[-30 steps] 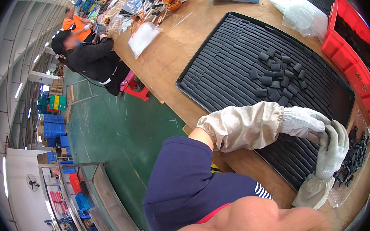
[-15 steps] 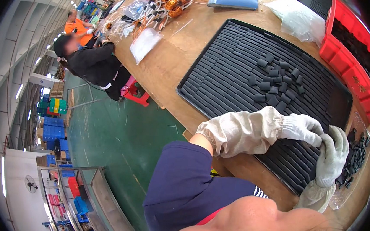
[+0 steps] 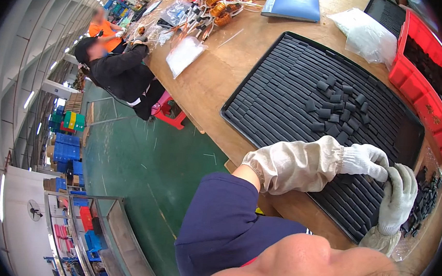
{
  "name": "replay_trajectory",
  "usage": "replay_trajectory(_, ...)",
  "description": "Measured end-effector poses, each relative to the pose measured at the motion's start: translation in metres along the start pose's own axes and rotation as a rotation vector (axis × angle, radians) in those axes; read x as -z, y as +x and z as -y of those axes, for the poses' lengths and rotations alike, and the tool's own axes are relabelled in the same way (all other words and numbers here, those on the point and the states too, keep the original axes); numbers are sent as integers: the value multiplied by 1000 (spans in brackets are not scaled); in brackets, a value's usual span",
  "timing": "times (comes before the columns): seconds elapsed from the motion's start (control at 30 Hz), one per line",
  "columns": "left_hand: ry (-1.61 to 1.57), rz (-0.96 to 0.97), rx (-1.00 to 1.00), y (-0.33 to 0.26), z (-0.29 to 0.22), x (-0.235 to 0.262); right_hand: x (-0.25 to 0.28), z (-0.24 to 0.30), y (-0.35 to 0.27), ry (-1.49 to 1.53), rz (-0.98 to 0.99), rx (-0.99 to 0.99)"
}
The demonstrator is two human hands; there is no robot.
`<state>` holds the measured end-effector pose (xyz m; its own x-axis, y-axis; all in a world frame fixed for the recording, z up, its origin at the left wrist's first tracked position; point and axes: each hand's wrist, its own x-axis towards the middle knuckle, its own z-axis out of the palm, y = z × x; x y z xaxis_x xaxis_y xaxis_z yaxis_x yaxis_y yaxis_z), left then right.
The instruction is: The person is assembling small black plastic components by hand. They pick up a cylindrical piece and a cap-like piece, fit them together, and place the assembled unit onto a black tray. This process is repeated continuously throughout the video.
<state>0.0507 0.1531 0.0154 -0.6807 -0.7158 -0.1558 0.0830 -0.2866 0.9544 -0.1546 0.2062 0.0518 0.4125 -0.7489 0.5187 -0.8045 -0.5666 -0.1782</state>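
White knitted gloves (image 3: 355, 160) cover both hands in the head view. Left hand (image 3: 366, 161) and right hand (image 3: 399, 197) meet, fingers curled, near the shallow black rectangular tray (image 3: 412, 127) at three o'clock; I cannot tell whether they pinch anything. From their fingertips, a loose heap of short black pieces (image 3: 346, 115) lies on the tray toward eleven o'clock, scattered small black pieces (image 3: 425, 201) at four, a red plastic bin (image 3: 424, 97) toward one.

Worn on my head, one wide fisheye camera looks down at close range on my hands (image 3: 399, 197), right of centre, and the tabletop (image 3: 220, 74); the green floor (image 3: 143, 168) curves away leftward.
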Motion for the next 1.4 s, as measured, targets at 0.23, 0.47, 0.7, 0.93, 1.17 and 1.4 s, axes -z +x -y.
replay_trajectory(0.23,-74,-17,-25,2,1,1,-2,-1,-3,155,-75,-100)
replay_trajectory(0.47,-77,18,-83,5,10,0,-7,1,-10,495,-35,-353)
replay_trajectory(0.7,-13,21,-107,7,15,0,-7,-4,-11,403,-10,-294)
replay_trajectory(0.93,53,3,-56,1,0,-3,-4,3,-5,156,-25,-213)
replay_trajectory(1.17,-115,40,-127,3,9,-4,-6,-11,-19,736,42,-449)
replay_trajectory(1.4,-55,2,-81,2,13,-6,10,-6,-11,428,61,-342)
